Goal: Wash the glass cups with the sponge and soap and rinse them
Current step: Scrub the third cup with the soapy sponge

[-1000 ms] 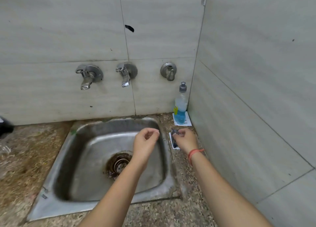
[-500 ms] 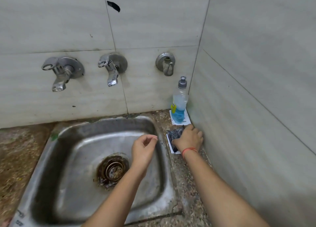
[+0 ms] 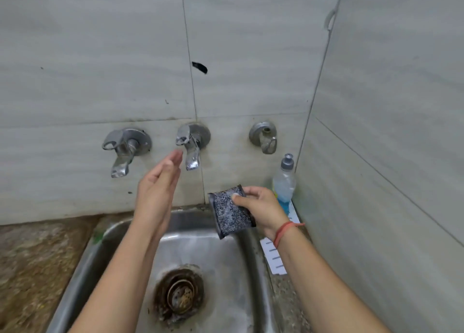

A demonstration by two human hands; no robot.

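Right hand (image 3: 261,208) grips the sponge (image 3: 227,219) — thumb across its dark speckled face, fingers curled behind, holding it upright in the air over the back right corner of the sink (image 3: 85,270). Left hand (image 3: 157,193) is flat and holds nothing. Its fingers are straight and together, raised with the tips just beside the spout of the middle tap (image 3: 192,144); I can't tell if they touch it. The hands are apart, nothing shared between them. No water shows from that tap or from the left tap (image 3: 124,149). The third fitting (image 3: 263,137) on the wall looks like a valve, no spout I can make out. There's a pale patch on the sponge under the thumb — foam or glare, can't tell. Soap bottle (image 3: 285,182) stands upright in the corner just behind the right hand, cap on, blue liquid low in it. A white card (image 3: 272,257) lies on the bench (image 3: 32,257) along the sink's right edge, below the right wrist. In the basin I see only the rusty drain (image 3: 180,292), and no glass cup anywhere in view. My read: very early. The sponge is in hand and that's all that's done. Left to do: water on, soap onto the sponge, fetch the cups, scrub each, rinse each. Likely next step is the left hand opening the tap to wet the sponge, but that's a guess.
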